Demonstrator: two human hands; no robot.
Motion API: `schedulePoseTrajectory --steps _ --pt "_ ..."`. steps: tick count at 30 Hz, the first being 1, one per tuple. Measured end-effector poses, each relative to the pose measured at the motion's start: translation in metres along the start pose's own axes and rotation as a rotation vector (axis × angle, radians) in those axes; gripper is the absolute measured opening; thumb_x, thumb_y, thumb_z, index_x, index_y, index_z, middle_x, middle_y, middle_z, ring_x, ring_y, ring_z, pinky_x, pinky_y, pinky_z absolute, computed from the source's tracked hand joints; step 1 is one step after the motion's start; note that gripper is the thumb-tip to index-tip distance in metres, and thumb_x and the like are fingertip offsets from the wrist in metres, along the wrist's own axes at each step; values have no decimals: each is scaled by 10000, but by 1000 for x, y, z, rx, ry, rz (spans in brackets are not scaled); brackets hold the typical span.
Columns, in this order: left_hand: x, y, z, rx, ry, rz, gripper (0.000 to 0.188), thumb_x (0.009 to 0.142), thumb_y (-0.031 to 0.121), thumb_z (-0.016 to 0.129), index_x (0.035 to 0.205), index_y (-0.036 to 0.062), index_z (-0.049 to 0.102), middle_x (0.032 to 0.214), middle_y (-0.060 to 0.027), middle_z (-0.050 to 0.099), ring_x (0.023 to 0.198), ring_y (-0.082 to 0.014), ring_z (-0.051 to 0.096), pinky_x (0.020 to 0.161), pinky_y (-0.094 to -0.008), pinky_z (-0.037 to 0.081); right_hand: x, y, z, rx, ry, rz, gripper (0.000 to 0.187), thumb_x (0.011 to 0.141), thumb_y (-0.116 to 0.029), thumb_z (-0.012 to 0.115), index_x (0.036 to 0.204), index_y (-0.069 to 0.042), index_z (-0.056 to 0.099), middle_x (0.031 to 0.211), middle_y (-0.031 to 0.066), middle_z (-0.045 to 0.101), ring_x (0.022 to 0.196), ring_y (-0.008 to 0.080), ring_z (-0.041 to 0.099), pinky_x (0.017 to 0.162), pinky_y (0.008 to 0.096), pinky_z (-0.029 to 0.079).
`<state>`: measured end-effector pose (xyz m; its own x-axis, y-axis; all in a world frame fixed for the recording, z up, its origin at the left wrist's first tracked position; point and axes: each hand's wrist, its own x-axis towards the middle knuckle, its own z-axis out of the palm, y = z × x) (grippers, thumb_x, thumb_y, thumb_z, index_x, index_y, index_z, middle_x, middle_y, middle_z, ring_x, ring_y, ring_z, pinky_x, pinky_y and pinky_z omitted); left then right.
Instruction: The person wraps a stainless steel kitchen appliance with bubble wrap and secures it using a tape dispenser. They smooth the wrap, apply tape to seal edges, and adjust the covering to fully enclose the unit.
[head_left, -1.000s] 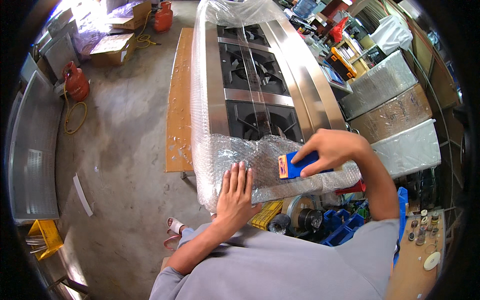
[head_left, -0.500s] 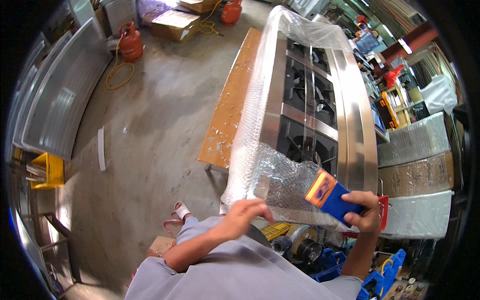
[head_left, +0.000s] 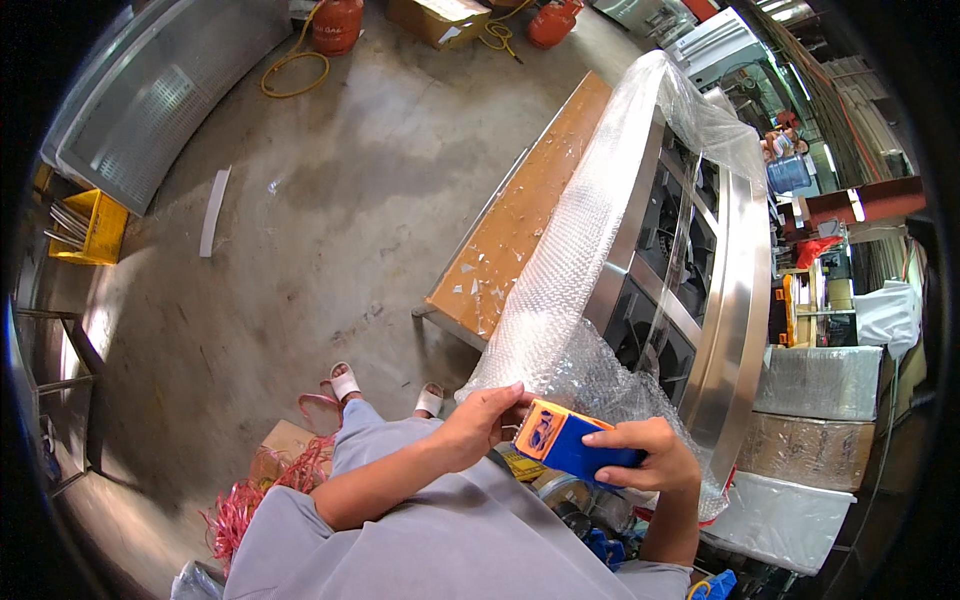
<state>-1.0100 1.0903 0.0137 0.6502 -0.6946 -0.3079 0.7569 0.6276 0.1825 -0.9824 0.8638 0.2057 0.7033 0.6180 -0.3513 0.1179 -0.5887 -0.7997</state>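
A bare concrete workshop floor carries a long steel stove draped in bubble wrap, with a wooden pallet along its far side; gas cylinders stand near the floor's top edge; at the stove's near end the right hand is clamped round a blue and orange tape dispenser; the left hand pinches the wrap's lower edge just beside it, fingers closed on the film.
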Motion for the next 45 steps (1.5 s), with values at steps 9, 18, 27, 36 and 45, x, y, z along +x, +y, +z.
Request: schedulePoseTrajectory --steps 9,18,27,36,45 --pt "34 24 -18 458 218 263 198 1036 195 616 998 8 667 908 -36 681 838 -117 634 771 -292 525 42 -17 0 22 12 275 443 860 -203 822 1270 -91 700 988 156 758 847 194 735 796 316 571" --pt "90 43 -129 617 665 448 227 1023 198 610 933 1 678 743 -21 643 648 -93 557 607 -270 463 64 -28 -44 -171 -46 338 384 907 -254 769 1240 -77 696 969 150 756 837 194 738 804 325 585" --pt "150 -33 -142 836 814 502 301 931 234 734 1170 56 691 843 -81 683 782 -184 640 794 -347 529 48 -2 -55 -167 -3 552 301 929 -227 726 1197 -91 743 1020 100 773 926 155 706 895 319 542" --pt "108 22 -25 835 522 790 395 976 202 656 1304 -13 605 1083 -136 709 982 -208 674 898 -342 528 -34 73 -47 -87 214 434 257 921 -211 723 1128 -67 770 1040 104 775 963 161 708 921 309 527" --pt "98 -30 66 2152 -390 760 815 1015 466 535 1524 -118 283 1611 -301 269 1538 -408 192 1255 -501 168 -85 82 -73 -93 169 439 286 910 -235 737 1137 -65 770 1055 129 769 970 191 711 937 325 524"
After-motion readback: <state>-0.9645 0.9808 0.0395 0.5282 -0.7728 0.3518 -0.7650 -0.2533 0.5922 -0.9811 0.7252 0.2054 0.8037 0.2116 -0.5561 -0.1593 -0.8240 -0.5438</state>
